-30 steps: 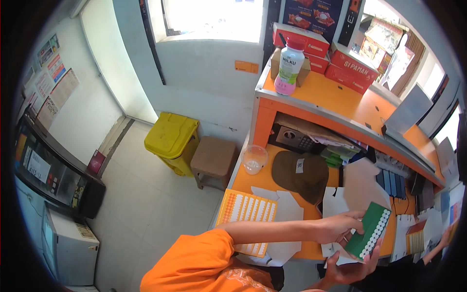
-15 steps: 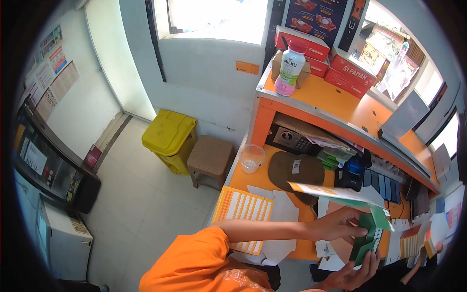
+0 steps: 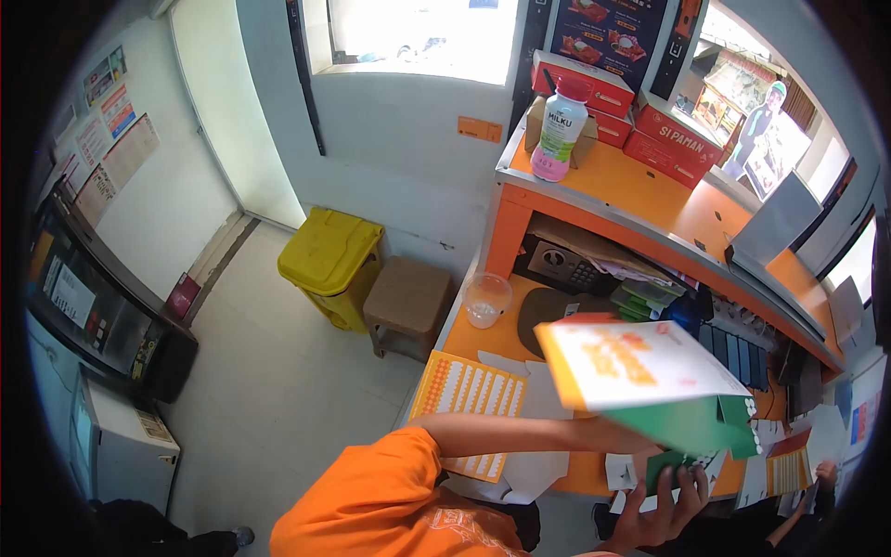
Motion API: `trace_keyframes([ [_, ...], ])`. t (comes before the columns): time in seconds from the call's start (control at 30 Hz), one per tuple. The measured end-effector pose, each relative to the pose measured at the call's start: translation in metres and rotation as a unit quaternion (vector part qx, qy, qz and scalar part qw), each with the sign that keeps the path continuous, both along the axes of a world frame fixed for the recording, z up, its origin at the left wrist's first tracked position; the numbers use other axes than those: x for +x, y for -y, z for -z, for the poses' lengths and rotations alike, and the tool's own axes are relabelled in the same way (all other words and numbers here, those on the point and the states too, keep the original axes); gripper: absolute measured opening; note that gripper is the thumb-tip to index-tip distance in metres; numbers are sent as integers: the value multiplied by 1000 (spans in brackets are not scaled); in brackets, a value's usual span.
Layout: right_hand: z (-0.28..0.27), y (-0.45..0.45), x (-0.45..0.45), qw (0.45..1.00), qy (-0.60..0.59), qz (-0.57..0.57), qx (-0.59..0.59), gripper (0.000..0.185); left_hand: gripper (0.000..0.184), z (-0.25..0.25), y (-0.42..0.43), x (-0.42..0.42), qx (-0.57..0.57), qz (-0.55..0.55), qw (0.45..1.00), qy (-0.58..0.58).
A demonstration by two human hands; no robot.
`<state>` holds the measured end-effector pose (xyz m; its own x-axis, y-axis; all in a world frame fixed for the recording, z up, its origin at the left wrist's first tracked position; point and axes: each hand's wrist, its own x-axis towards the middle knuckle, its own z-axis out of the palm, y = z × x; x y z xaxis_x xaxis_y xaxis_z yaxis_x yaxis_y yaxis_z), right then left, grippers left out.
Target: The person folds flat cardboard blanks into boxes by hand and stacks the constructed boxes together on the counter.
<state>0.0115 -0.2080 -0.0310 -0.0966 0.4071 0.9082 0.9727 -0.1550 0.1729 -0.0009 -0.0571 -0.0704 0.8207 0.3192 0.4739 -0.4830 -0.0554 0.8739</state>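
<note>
A folding cardboard box (image 3: 640, 362) stands over the desk, white and orange on its raised panel and green with white dots along its lower sides. It is blurred. My right hand (image 3: 661, 512) grips its low green edge, fingers curled over the cardboard. My left hand (image 3: 620, 434) reaches in from the left; its fingers are hidden behind the green side. By my left forearm lie an orange-and-white patterned sheet (image 3: 469, 404) and white cardboard pieces (image 3: 548, 418).
A clear plastic cup (image 3: 486, 302) and a dark cap (image 3: 538, 320) sit behind. On the orange shelf stand a milk bottle (image 3: 560, 130) and red boxes (image 3: 673, 144). A stool (image 3: 408, 302) and yellow bin (image 3: 329, 260) are left. Another person's hand (image 3: 825, 472) appears at right.
The box's white-and-orange panel has tilted to face the camera, covering much of the cap. My left hand's fingers have gone out of sight behind the box.
</note>
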Motion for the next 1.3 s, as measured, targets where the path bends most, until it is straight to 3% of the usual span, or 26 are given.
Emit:
trace_keyframes([
  [0.07, -11, -9, -11, 997, -53, 44, 21, 9, 28, -77, -10, -46, -195, 150, 964, -104],
  [0.1, -18, -14, -19, 994, -89, 51, 41, 5, 29, -75, -8, -43, -197, 158, 966, -53],
  [0.13, -14, -13, -14, 997, -46, 46, 31, 5, 30, -71, -6, -41, -198, 166, 966, -2],
  [0.2, -3, -7, -1, 999, 38, 36, 13, 8, 30, -62, -8, -41, -118, 124, 985, 18],
  [0.3, 1, -4, 6, 997, 63, 6, 35, 8, 31, -63, -7, -45, -89, 118, 988, -36],
  [0.43, 8, -9, 26, 990, 97, 11, 102, 16, 32, -46, -3, -48, 58, 78, 995, 18],
  [0.53, -6, -20, 18, 985, -18, -47, 164, 24, 33, -40, 2, -49, 109, 64, 991, 51],
  [0.6, 20, 11, 3, 955, -262, 115, 82, 37, 34, -38, 5, -46, 157, 38, 983, 89],
  [0.63, 9, -2, 1, 967, -221, 89, 89, 33, 35, -40, 6, -46, 176, 26, 977, 113],
  [0.7, -3, -15, 2, 974, -175, 70, 129, 22, 37, -47, 11, -45, 134, 70, 981, 125],
  [0.73, -3, -12, 5, 971, -183, 96, 117, 23, 39, -79, 13, -48, -65, 203, 976, 46],
  [0.83, -4, -5, 12, 975, -188, 102, 62, 32, 38, -77, 4, -44, -55, 193, 977, 71],
  [0.9, -5, 5, 19, 988, -135, 75, 2, 47, 37, -82, -8, -50, -42, 188, 981, -15],
  [0.97, 15, 15, 38, 970, -229, -23, 77, 58, 33, -86, -11, -52, -48, 183, 982, -30],
  [1.03, 9, 12, 36, 939, -309, -66, 139, 65, 31, -78, -16, -48, 76, 213, 972, -62],
  [1.1, -7, 11, 39, 941, -320, 19, 105, 63, 29, -74, -18, -50, 184, 213, 958, -62],
  [1.2, -4, 18, 52, 946, -321, 43, 8, 62, 30, -81, -20, -54, 255, 225, 927, -157],
  [1.3, 0, 19, 55, 944, -329, -4, -17, 69, 29, -73, -20, -51, 285, 224, 923, -132],
])
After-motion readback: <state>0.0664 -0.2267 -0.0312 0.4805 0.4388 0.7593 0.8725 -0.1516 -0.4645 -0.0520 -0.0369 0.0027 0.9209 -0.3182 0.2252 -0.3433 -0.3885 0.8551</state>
